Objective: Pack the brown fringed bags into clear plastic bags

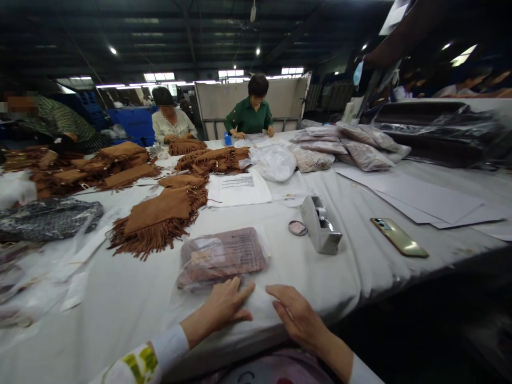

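Bagged brown article (230, 256): lies flat on the white-covered table (332, 288) before me, in clear printed plastic, just beyond my hands.
Left hand (224, 305): fingers loosely spread, nothing enclosed; my fingertips are at the plastic's near edge, though whether they touch it I cannot tell.
Right hand (298, 317): unclosed, fingers extended toward my left, holding nothing, just to the right of the plastic's near corner.
Tape dispenser (322, 226): stands to the right of the article, a small round object (297, 228) just beside it.
Phone (398, 237): lies farther right.
Fringed brown pieces (160, 213): lie beyond the article, to the left.
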A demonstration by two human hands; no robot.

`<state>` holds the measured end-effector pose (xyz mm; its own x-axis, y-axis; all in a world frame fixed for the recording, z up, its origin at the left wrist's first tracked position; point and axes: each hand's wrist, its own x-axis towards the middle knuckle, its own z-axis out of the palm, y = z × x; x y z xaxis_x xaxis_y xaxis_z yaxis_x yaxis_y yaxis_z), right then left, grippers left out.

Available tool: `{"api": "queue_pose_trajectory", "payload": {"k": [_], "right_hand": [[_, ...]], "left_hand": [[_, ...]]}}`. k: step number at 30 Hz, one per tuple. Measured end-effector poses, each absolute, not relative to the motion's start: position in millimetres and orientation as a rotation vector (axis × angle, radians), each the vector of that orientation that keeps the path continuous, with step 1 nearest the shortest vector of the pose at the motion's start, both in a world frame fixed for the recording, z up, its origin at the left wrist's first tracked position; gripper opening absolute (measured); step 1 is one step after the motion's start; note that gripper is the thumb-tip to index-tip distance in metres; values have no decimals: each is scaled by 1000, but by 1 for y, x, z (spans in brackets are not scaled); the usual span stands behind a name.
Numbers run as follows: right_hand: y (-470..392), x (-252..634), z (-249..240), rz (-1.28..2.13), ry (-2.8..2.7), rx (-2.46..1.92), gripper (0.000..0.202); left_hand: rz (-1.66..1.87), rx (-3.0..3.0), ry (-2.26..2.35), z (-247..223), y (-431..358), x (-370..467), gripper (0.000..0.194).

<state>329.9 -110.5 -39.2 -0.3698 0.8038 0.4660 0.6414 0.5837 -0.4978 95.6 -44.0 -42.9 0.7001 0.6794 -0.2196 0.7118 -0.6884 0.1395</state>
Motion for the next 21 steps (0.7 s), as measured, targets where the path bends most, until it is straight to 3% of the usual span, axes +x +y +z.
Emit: {"api": "queue_pose_trajectory", "payload": {"k": [7, 13, 17, 21], "right_hand": [[-50, 270, -48, 531, -2447, -876, 36], [-53, 353, -79, 464, -2275, -1197, 34], [-65, 405, -87, 322, -2217, -1303, 35], [-66, 404, -78, 195, -2379, -1253, 49]], "left_hand": [[103, 2590, 1165, -47, -58, 44, 48], [297, 2442, 1369, -88, -86, -81, 37], [492, 2381, 1555, -98, -101, -153, 47], [315, 2523, 1485, -87, -92, -164, 60]]}}
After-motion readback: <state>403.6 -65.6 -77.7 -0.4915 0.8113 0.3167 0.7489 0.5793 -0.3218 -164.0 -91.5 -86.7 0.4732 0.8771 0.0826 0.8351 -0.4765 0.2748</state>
